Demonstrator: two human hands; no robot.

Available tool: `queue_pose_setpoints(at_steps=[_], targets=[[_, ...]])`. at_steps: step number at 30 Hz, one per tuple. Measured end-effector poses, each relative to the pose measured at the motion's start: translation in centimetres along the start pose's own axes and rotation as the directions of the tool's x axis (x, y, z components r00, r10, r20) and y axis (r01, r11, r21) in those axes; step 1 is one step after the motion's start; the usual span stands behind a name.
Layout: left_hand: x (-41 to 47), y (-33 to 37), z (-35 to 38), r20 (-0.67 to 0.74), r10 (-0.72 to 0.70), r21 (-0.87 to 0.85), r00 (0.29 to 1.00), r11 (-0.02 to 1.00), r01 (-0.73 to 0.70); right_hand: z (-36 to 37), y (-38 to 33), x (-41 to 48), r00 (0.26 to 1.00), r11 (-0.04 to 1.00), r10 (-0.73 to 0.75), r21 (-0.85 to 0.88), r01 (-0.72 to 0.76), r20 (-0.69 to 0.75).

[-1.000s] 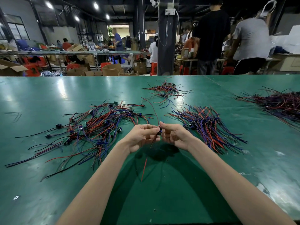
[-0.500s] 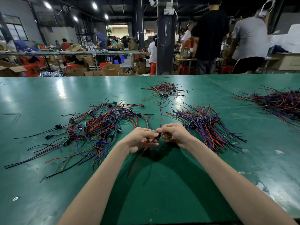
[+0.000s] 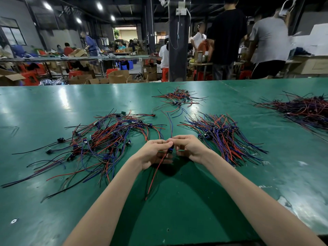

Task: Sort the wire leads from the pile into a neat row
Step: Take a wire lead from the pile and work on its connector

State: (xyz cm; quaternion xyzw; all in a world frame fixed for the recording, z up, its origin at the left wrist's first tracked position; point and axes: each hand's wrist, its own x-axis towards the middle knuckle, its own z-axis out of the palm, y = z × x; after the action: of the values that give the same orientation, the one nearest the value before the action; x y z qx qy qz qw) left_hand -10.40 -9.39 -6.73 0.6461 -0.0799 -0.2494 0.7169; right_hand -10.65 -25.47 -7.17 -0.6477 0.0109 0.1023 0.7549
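Head view: left hand (image 3: 154, 154) and right hand (image 3: 190, 148) are pinching one wire lead (image 3: 170, 151), row (image 3: 221, 137) at centre-right partly built, pile (image 3: 106, 139) at centre-left largely waiting.

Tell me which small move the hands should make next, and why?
Probably carry the red-and-blue wire lead, pinched by the left hand and right hand, rightward onto the fanned row of red and blue leads; the tangled pile of leads lies left.

— Entry one?
— Far-right wire pile (image 3: 301, 110): cut off by frame edge. Background people (image 3: 227, 38): blurred.
— Entry two?
— Wire lead (image 3: 171, 150): connector mostly covered by left hand (image 3: 154, 153) and right hand (image 3: 190, 147); type unreadable.
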Motion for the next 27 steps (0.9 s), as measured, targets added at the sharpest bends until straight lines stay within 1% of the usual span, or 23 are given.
queue_pose_setpoints(at_steps=[8,12,15,21,25,27], targets=[[0.0,0.4,-0.6,0.027,-0.010,-0.088,1.000,0.996,0.012,0.8,0.1,0.1,0.999,0.989,-0.014,0.148,0.009,0.030],[0.0,0.5,-0.5,0.041,-0.014,-0.106,0.999,0.994,0.018,1.1,0.1,0.0,0.996,0.972,0.017,0.232,-0.038,0.089],[0.0,0.4,-0.4,0.023,-0.026,-0.101,0.999,0.995,0.028,1.1,0.0,0.0,0.993,0.970,0.043,0.233,-0.069,0.112],[0.1,0.2,-0.2,-0.024,-0.013,-0.071,1.000,0.997,0.011,0.6,-0.1,0.1,0.993,0.971,0.064,0.225,-0.085,0.098],[0.1,0.0,-0.2,0.011,-0.005,-0.020,1.000,1.000,0.005,0.9,-0.1,-0.1,0.988,0.979,0.054,0.188,-0.082,0.148],[0.1,-0.1,-0.1,0.011,0.006,0.001,1.000,1.000,-0.006,0.9,-0.1,-0.1,0.991,0.984,0.047,0.163,-0.068,0.127]])
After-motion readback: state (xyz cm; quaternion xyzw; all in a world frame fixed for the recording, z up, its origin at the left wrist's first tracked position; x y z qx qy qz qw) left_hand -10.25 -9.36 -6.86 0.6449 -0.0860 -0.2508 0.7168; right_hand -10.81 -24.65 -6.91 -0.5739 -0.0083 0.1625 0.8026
